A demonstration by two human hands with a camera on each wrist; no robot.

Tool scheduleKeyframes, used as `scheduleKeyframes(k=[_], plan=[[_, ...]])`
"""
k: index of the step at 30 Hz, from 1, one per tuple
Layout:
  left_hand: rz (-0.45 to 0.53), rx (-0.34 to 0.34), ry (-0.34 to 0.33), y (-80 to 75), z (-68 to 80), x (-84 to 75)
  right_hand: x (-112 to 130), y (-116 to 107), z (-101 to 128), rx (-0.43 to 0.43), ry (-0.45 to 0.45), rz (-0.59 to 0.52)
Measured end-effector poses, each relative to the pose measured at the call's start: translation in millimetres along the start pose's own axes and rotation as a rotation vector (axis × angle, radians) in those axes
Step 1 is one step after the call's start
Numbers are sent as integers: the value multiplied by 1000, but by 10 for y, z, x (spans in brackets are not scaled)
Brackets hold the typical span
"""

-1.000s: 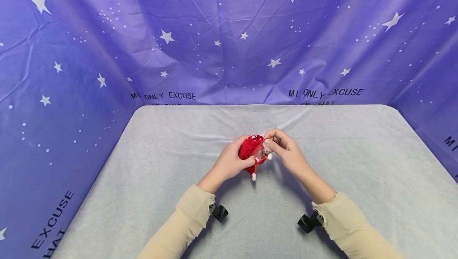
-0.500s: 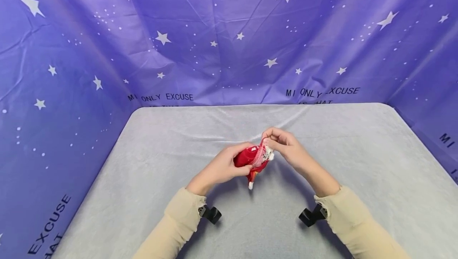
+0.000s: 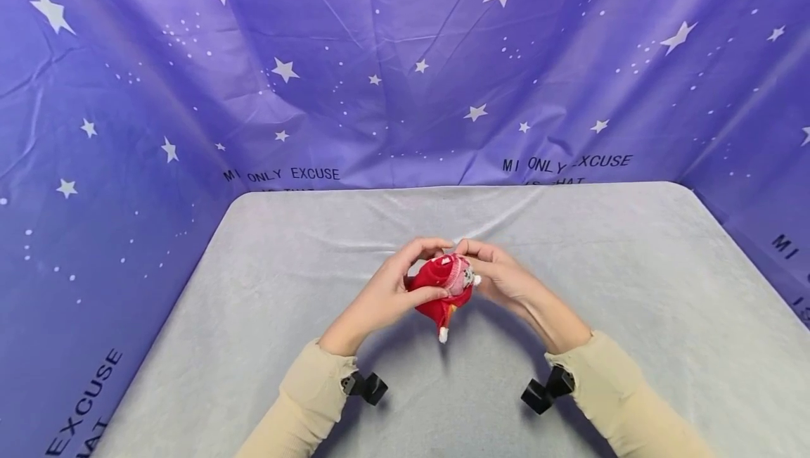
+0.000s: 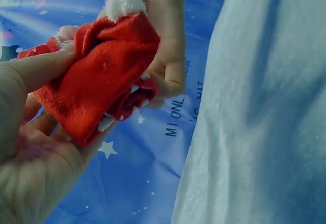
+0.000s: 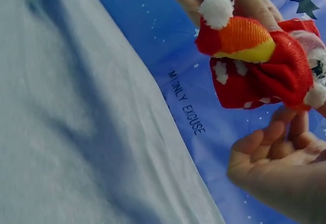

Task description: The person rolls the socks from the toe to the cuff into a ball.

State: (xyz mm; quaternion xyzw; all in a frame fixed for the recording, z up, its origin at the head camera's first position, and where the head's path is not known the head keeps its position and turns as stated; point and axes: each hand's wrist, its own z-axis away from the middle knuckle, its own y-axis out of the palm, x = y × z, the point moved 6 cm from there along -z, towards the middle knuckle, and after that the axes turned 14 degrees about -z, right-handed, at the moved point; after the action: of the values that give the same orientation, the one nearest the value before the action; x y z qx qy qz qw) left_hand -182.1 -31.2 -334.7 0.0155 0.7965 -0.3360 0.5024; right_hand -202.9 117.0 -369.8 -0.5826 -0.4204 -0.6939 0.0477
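Red sock (image 3: 441,288) bunched betw. both hands, held above table (image 3: 633,289) centre. L hand (image 3: 386,296) grips body, R hand (image 3: 500,276) pinches cuff — equally near. Pom-pom toe hangs toward person.

The left hand (image 3: 386,296) has opened up, its fingers now arching over the top of the red sock (image 3: 439,288) to meet the right hand (image 3: 500,276). Both hands have slid slightly lower in the frame, closing in together.
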Motion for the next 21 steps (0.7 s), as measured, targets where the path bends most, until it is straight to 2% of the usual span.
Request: scheduleKeyframes(k=[3,5,7,10,13,15,17,21], plan=[[-25,-4,7,-13,-1,-9,-56,-6,-11,-34,42,-42],[-24,-14,-4,-20,-4,2,-82,-23,-13,-101,48,-37],[-1,-26,-27,-23,-10,27,-80,-44,-11,-192,10,9],[42,-43,-66,-29,-19,82,8,-61,17,-335,-145,165],[67,-76,-103,-62,-26,143,145,-27,86,-421,-361,362],[78,-107,-125,-98,-28,186,219,33,135,-392,-496,492],[93,-134,-148,-135,-28,231,265,104,177,-334,-592,647],[122,-155,-177,-181,-17,304,291,210,205,-206,-685,935]])
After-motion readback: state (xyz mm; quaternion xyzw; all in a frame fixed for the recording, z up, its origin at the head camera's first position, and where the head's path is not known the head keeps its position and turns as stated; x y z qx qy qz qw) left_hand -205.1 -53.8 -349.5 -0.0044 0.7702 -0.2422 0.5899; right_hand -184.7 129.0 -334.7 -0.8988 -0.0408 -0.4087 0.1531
